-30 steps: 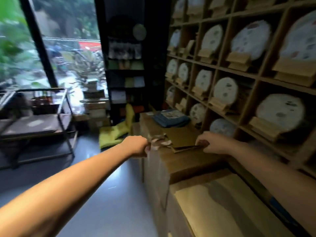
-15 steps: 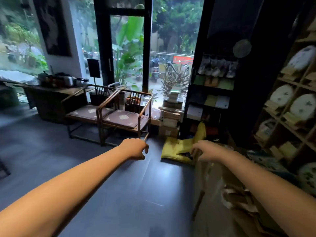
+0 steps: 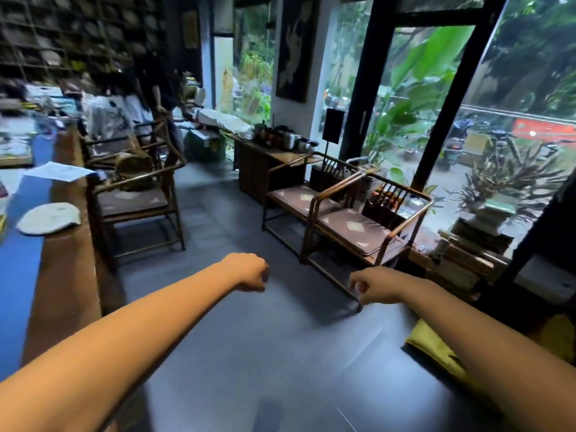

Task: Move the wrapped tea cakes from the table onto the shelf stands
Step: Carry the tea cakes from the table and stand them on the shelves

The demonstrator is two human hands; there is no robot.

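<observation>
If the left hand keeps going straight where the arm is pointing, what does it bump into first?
Probably nothing soon. The left hand points over bare floor, toward the gap between the chair by the table and the bench. Depth is hard to judge, so the bench's near corner might come close.

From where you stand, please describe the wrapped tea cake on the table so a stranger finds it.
Look at the long wooden table on the left, with its blue runner. The tea cake lies at the runner's edge: a flat white disc, rounder and thicker than the paper sheet beyond.

Paper-wrapped tea cake [image 3: 48, 218], wooden table [image 3: 67, 275]
</observation>
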